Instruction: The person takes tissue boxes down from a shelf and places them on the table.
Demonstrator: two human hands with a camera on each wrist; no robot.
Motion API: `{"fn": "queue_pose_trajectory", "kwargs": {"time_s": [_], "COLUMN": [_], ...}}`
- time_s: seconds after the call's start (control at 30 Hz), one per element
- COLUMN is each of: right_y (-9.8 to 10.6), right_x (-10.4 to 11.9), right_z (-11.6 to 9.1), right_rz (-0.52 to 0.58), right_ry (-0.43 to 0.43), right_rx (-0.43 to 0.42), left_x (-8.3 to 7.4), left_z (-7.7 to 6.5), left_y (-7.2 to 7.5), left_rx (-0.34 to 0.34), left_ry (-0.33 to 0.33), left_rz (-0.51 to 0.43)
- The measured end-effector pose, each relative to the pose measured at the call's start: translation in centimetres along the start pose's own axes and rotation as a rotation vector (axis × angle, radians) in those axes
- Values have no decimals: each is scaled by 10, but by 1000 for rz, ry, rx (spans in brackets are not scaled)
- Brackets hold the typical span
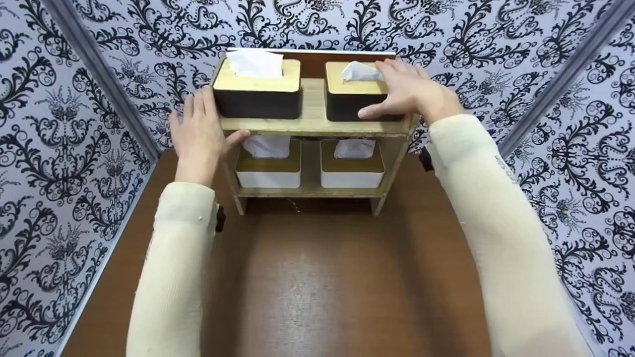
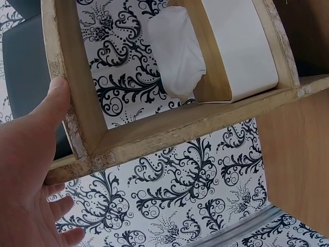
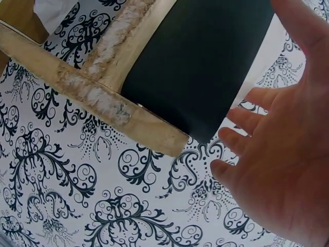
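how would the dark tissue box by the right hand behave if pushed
The dark tissue box probably slides rather than rolls, being flat-sided. Its straight, smooth walls suggest stiffness. The thin tissue sticking out would likely flop or crumple.

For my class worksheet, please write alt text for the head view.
A person's left hand touches the left side of a two-tier wooden shelf, while the right hand is spread over a dark rectangular tissue box with a pale wood-toned lid, top right. A matching tissue box stands top left; two white rectangular tissue boxes with wood-toned lids stand below.
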State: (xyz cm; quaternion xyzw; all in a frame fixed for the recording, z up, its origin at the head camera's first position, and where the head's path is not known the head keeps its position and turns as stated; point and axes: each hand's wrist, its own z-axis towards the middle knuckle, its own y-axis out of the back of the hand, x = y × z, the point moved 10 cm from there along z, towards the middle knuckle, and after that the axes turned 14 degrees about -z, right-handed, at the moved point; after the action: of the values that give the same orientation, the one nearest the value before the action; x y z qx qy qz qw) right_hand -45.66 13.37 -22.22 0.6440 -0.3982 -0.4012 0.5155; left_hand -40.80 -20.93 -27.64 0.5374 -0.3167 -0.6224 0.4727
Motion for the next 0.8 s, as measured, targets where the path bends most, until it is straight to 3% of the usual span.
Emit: {"fn": "queue_pose_trajectory", "kwargs": {"time_s": [0.4, 0.7, 0.8], "right_y": [9, 17, 15], "right_x": [15, 27, 27], "right_z": [28, 47, 51], "right_rz": [-50, 89, 102], "right_ry": [61, 141, 135], "right_rx": [57, 66, 117], "left_x": [2, 4, 4], "left_z": [1, 2, 3], "left_y": [-3, -2, -2], "left_rx": [0, -7, -6], "left_ry": [-5, -6, -2], "left_rz": [2, -8, -13]}}
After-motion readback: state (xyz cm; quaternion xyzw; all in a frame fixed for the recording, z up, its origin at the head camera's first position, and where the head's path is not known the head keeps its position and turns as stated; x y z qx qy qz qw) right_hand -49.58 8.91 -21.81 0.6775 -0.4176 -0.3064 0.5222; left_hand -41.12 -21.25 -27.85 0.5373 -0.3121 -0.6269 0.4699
